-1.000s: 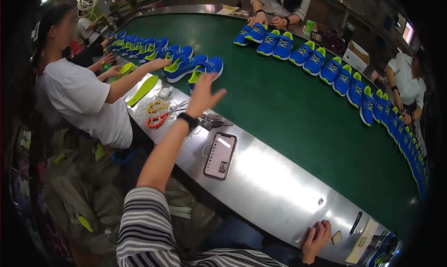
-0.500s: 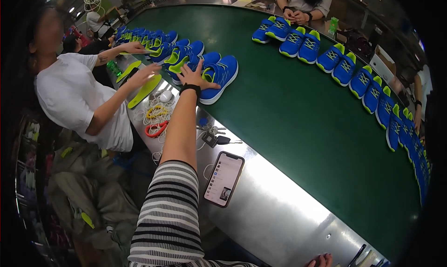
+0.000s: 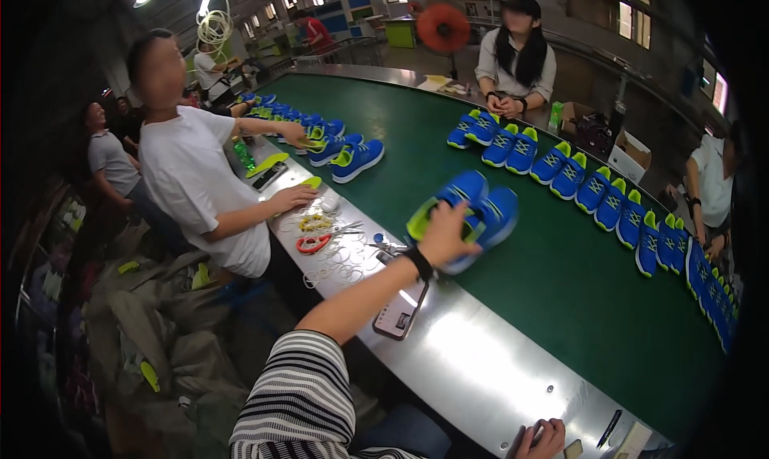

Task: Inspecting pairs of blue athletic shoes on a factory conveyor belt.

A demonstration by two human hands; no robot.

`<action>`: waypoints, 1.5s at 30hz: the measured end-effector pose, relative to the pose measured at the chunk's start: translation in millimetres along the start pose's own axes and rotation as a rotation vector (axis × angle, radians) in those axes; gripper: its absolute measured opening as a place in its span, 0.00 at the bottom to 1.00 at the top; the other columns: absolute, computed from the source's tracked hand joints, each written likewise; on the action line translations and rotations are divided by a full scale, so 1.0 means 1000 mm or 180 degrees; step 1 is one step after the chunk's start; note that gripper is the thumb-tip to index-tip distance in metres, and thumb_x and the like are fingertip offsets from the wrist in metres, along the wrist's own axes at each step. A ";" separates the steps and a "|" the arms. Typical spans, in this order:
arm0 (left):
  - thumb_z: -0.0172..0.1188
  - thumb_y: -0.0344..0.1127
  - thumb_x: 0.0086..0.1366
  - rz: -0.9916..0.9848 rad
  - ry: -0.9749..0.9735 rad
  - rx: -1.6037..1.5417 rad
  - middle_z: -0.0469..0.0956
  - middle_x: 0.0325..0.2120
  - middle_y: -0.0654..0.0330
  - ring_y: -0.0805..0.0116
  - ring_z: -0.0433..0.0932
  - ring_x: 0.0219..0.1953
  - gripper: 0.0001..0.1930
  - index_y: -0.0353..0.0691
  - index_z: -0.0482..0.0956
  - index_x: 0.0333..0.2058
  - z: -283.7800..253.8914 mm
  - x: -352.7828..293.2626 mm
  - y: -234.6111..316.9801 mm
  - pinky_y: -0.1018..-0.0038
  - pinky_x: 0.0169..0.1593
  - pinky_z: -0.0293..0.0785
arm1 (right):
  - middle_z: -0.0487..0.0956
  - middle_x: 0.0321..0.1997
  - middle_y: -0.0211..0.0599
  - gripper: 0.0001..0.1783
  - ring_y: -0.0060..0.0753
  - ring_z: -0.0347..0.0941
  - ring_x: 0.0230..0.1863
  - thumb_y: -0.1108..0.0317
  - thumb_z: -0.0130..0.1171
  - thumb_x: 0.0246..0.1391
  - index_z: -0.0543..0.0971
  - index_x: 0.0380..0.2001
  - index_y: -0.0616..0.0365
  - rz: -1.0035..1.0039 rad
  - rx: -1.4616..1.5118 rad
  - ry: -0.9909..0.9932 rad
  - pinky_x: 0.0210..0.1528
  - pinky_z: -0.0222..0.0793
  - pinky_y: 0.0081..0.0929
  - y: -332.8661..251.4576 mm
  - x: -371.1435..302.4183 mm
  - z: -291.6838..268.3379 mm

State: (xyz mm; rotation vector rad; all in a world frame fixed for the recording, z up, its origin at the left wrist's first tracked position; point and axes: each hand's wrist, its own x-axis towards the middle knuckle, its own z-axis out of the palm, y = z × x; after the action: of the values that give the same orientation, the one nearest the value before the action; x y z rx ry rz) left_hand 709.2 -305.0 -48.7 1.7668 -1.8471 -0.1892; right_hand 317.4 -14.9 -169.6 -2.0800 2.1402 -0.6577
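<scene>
A pair of blue sneakers [image 3: 500, 212] with lime-green linings and white soles hangs over the green belt [image 3: 545, 315], slightly blurred. My left hand [image 3: 448, 236] grips both by their openings, with its fingers inside the collars. At the lower edge my right hand [image 3: 542, 440] lies on the metal ledge [image 3: 473, 363], holding nothing visible. Its fingers are loosely bent and apart, and part of it is cut off. Below my left forearm, a phone [image 3: 396, 316] with a lit screen rests on the ledge.
Red-handled scissors [image 3: 314, 243] and tangled white cords [image 3: 332, 271] lie left of my forearm. Beside me a co-worker in a white shirt [image 3: 196, 179] reaches toward a row of blue sneakers [image 3: 358, 161]. More sneakers [image 3: 593, 191] line the far side. A pen [image 3: 609, 428] lies near my right hand.
My left hand has taken a pair of sneakers from the left row and carried it right, over the belt. The view has tilted up. The co-worker's near hand has dropped to the ledge.
</scene>
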 end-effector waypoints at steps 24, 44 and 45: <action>0.55 0.33 0.67 -0.1815 -0.2698 -0.5741 0.74 0.51 0.57 0.67 0.74 0.53 0.22 0.36 0.66 0.59 0.081 -0.321 0.170 0.72 0.55 0.71 | 0.62 0.66 0.38 0.48 0.33 0.61 0.65 0.77 0.54 0.48 0.44 0.71 0.53 0.1471 0.5640 -0.1111 0.65 0.57 0.32 0.027 -0.053 -0.070; 0.70 0.30 0.47 -0.0880 -0.0721 -0.4091 0.68 0.48 0.52 0.60 0.70 0.52 0.42 0.41 0.53 0.58 0.003 -0.273 0.215 0.66 0.54 0.68 | 0.64 0.56 0.46 0.40 0.39 0.69 0.53 0.76 0.64 0.46 0.60 0.62 0.48 0.0100 0.4643 0.0438 0.56 0.67 0.36 -0.034 0.000 -0.125; 0.66 0.30 0.55 -0.1137 -0.0987 -0.4353 0.72 0.46 0.54 0.64 0.73 0.50 0.38 0.41 0.50 0.59 0.001 -0.272 0.219 0.68 0.54 0.70 | 0.65 0.55 0.44 0.39 0.36 0.69 0.53 0.73 0.63 0.50 0.59 0.63 0.50 0.0553 0.4827 0.0290 0.56 0.67 0.34 -0.040 0.003 -0.128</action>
State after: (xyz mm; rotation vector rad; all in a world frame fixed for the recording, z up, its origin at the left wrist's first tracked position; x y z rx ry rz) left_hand 508.0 -20.4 -27.1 1.0070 -0.9742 -1.5014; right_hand 309.3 14.5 -38.6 -0.9674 1.0042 -1.6065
